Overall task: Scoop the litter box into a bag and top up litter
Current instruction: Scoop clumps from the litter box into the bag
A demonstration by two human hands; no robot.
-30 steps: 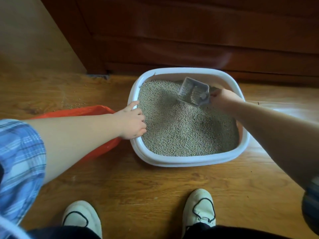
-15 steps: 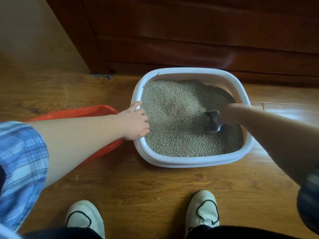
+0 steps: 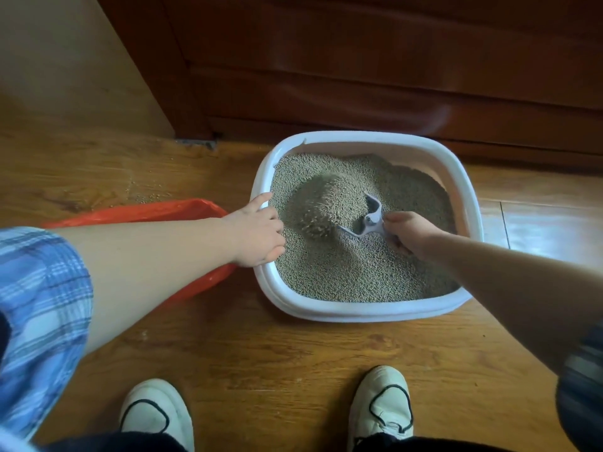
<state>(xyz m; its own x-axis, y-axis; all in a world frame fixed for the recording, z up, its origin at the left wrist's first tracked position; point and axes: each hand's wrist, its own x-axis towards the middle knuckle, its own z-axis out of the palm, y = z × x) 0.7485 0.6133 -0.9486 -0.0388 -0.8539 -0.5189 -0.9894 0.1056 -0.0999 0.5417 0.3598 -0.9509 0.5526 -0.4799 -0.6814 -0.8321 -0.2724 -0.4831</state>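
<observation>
Litter box (image 3: pixel 359 310), white, holds grey litter (image 3: pixel 359 275); left hand (image 3: pixel 257 233) grips it, right hand (image 3: pixel 409 234) grips scoop (image 3: pixel 370 220).

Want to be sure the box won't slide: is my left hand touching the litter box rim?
Touching. The head view shows the left hand lying on the litter box's left rim, with its fingers curled over the inner edge.

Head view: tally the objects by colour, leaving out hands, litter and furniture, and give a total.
White: 3 (litter box, left shoe, right shoe)
Orange: 1 (bag)
Grey: 1 (scoop)
Total: 5
</observation>
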